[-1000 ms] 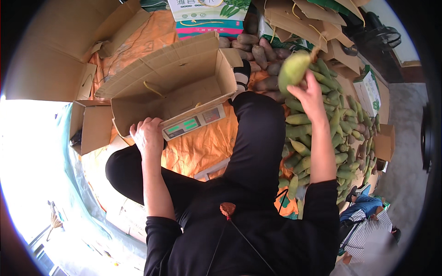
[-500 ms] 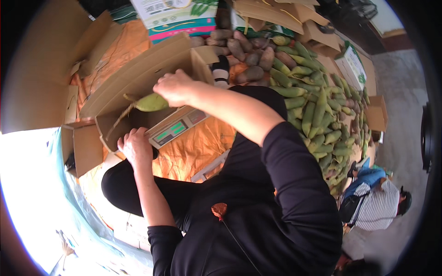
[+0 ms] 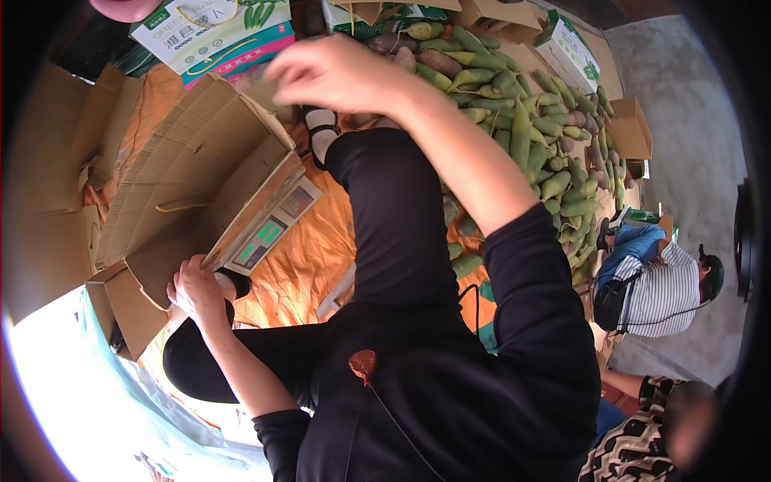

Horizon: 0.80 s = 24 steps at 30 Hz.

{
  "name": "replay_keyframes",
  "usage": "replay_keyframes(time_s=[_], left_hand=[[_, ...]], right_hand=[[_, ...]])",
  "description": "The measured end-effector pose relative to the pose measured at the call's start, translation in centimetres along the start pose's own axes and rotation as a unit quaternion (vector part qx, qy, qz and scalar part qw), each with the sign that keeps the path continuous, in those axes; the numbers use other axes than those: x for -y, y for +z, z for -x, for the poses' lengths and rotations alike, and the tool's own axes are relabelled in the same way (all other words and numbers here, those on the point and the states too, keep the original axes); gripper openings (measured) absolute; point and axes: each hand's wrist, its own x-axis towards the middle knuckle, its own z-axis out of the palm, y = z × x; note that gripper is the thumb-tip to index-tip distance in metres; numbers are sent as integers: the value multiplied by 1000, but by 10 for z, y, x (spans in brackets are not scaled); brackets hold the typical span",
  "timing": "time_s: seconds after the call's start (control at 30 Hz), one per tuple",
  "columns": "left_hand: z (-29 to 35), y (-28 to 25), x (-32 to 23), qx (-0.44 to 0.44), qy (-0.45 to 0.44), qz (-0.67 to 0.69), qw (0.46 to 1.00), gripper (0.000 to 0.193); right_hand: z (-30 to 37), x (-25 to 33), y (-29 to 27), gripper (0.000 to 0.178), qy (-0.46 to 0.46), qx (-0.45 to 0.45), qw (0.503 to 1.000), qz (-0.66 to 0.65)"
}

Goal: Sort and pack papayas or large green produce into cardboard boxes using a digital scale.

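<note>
My left hand [image 3: 198,289] has its fingers closed over the near corner of an open cardboard box [image 3: 173,153]. The box stands tilted in my view beside a scale [image 3: 265,241] with a green lit display. A yellow cord handle [image 3: 181,207] shows inside; the near wall hides part of the bottom. Blurred by motion, my right hand [image 3: 337,74] is raised past the box's far end, fingers apart, with no item visible in it. Behind and beside it lies a heap of green radishes [image 3: 554,185], with darker, reddish-brown roots [image 3: 442,63] at its far side.
Orange sheeting [image 3: 297,273] covers the floor under my legs. A printed carton [image 3: 213,32] stands at the back, a small white carton [image 3: 569,50] and a brown box [image 3: 630,128] beyond the heap. Two people [image 3: 654,277] are at the right. Clear plastic [image 3: 120,386] lies at left.
My right hand has let go of the green radish and moved up and away from the box toward the heap. The left hand stays on the box corner. The view has shifted.
</note>
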Motion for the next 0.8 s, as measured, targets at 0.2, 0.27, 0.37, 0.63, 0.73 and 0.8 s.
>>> replay_keyframes(time_s=[0.2,0.27,0.37,0.63,0.73,0.8], left_hand=[[-4,5,0,-8,15,9,1000,18],[-8,13,3,-30,29,12,999,20],[-8,13,8,-1,22,35,999,21],[-10,-2,-11,-1,25,44,999,17],[-13,15,7,-3,24,59,998,16],[-10,12,11,-12,17,53,998,17]], right_hand=[[148,-168,-55,30,219,-260,934,113],[226,-230,-48,29,319,-253,897,171],[337,-286,-25,30,459,-309,799,237],[474,-316,34,54,574,-431,687,110],[451,-308,48,61,568,-362,716,182],[418,-285,47,63,608,-304,689,251]])
